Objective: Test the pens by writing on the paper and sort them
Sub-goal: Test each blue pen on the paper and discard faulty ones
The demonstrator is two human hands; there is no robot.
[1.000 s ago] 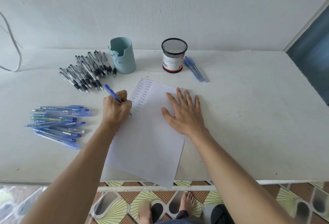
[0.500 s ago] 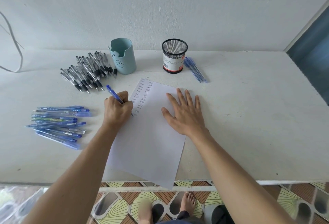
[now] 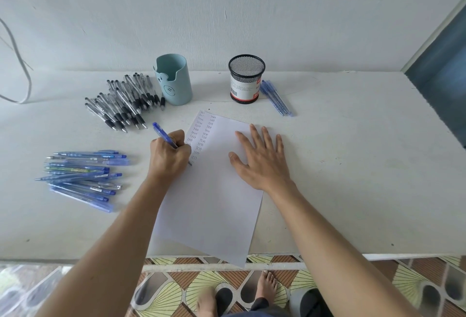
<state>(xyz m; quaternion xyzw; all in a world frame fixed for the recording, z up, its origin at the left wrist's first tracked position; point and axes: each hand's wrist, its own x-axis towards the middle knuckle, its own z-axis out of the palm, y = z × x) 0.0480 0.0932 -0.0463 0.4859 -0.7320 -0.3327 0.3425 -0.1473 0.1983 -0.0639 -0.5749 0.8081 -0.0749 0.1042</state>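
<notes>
Bare feet (image 3: 267,289) standing on patterned floor (image 3: 166,291) below worktop (image 3: 353,190) front edge. Paper (image 3: 211,211) lying mid-worktop, near corner hanging over front edge. Left hand (image 3: 169,156) curling tight round blue pen (image 3: 164,134), tip touching paper's left side under rows of small words. Right hand (image 3: 262,159) lying flat on paper, fingers spreading wide, holding nothing. Blue pen heap (image 3: 80,178) lying near left edge. Farther back: black pen heap (image 3: 123,105), teal cup (image 3: 174,84), mesh cup (image 3: 246,79), spare blue pens (image 3: 276,100) sitting close to white wall (image 3: 227,14).
</notes>
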